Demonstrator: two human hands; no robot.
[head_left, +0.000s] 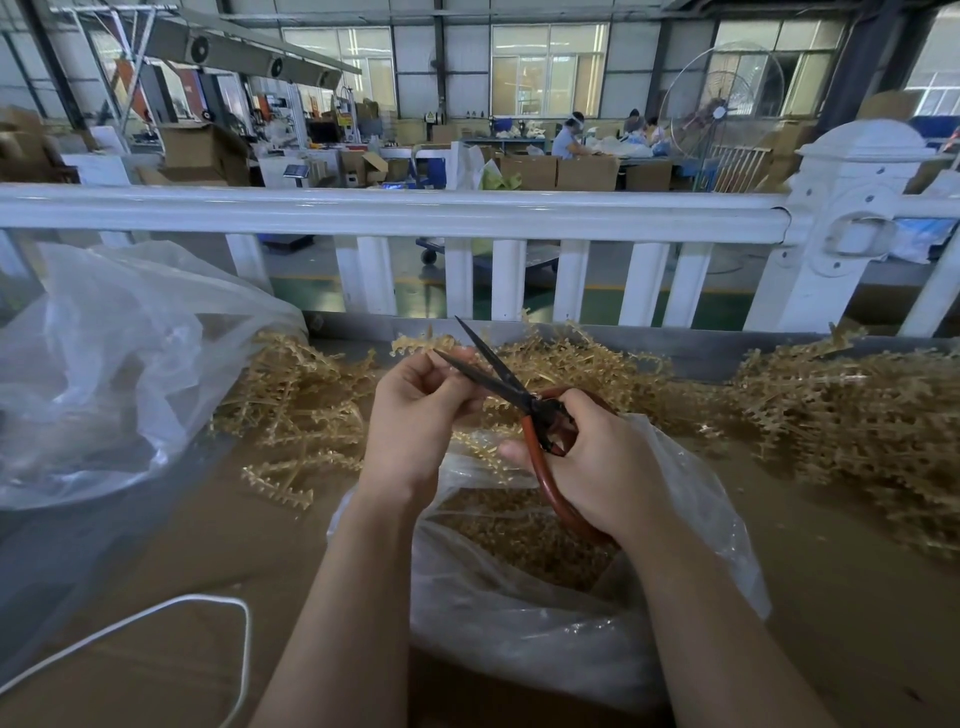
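Two heaps of uncut gold strips flank the job, so plenty is left. Far L: big clear bag (104, 364) slumped on the table (156, 551), contents hard to tell. A white cord (156, 613) loops in front of it. Next, the L heap (291, 395) of toothed strips, loose, w/ a few lying apart nearer the body.

L hand (415, 415), fingers curled, pinches one strip (415, 344) by its R end, raised above the heap. Strip's long axis runs approx L–R, free end pointing L.

The scissors (519, 389) meet it w/ blades apart in a narrow V, tips aimed up-left toward the white fence (415, 213). Their long axis runs from the red loops near the body out to the tips, lower blade at or just under the strip by the fingertips. R hand (597, 462) is curled thru the red loops, gripping them.

Below both hands, an open bag (519, 639) holds a layer of cut bits (519, 530). That's the done part.

Far R: the R heap (857, 415), bigger, looks untouched. Est: well under half thru.
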